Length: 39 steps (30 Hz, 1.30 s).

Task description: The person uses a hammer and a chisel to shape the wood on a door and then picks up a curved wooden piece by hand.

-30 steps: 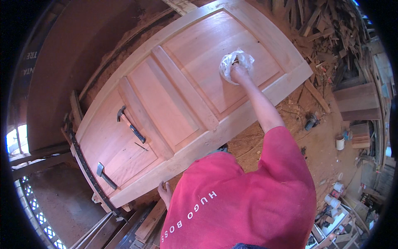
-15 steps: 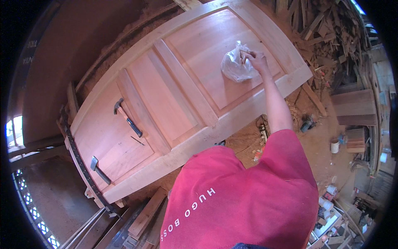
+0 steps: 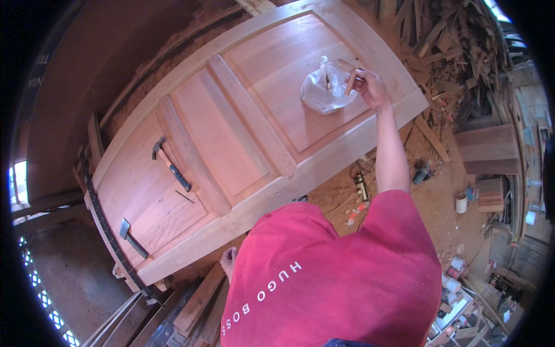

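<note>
Over the right end of a panelled wooden door (image 3: 225,130), my right hand (image 3: 372,89) is closed on short, thin wooden pieces (image 3: 351,84). A clear plastic bag (image 3: 324,99) sits on the door panel just left of that hand, with a dark slender thing inside. Low beside my shirt, my left hand (image 3: 229,261) shows only in part, its fingers curled and nothing visible in them. Toward the door's left end lie a claw hammer (image 3: 171,166), a thin dark rod (image 3: 184,196) and a second, dark-handled hammer-like tool (image 3: 134,238).
A dark metal bar (image 3: 110,228) runs along the door's left end. Boards (image 3: 199,301) lean below it. Scrap wood (image 3: 445,34) is heaped at the far right. A power strip (image 3: 361,188) and a white bucket (image 3: 461,202) are on the dusty floor.
My right hand has drawn back from the bag's mouth to its right side, holding the wooden pieces. My left hand has come into view beside the shirt. The view has shifted slightly.
</note>
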Tool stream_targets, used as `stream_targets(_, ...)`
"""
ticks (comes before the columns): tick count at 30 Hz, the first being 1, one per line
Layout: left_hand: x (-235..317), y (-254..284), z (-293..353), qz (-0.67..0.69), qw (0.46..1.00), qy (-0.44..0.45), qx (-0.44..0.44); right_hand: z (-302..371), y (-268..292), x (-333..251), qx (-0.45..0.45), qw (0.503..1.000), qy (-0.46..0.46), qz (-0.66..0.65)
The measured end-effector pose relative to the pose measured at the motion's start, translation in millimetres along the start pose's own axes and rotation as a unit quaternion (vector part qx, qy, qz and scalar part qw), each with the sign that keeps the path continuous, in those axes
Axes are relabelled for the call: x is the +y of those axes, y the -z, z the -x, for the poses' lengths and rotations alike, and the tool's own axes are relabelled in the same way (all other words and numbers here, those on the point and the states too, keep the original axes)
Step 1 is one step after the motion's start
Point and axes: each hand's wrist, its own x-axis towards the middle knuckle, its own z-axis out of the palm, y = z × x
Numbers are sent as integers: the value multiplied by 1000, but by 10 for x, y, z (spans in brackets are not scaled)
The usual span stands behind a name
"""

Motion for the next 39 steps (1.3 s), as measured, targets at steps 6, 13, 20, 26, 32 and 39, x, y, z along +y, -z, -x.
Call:
stream_targets(6, 1826, -464, -287, 76, 989, -88, -89, 428, -943, 4, -85, 993, -20, -75)
stream_targets(13, 3543, -992, -363, 285, 910, -261, -150, 1124, -2588, 684, -266, 945, -162, -104)
stream_targets(20, 3257, -554, -480, 520, 846, -117, -21, 1768, -3485, 1337, -262, 896, -327, -146)
stream_targets(26, 2715, 16, -463, 584, 798, -17, 146, 2256, -3997, 1798, -274, 859, -415, -119)
stream_targets(32, 1167, 901, -504, 687, 712, -70, 129, 2789, -4825, 2007, -355, 853, -382, 22)
stream_targets(39, 740, 1725, 304, 814, 577, 12, 66, 3873, -5989, 2683, -547, 762, 56, 344)
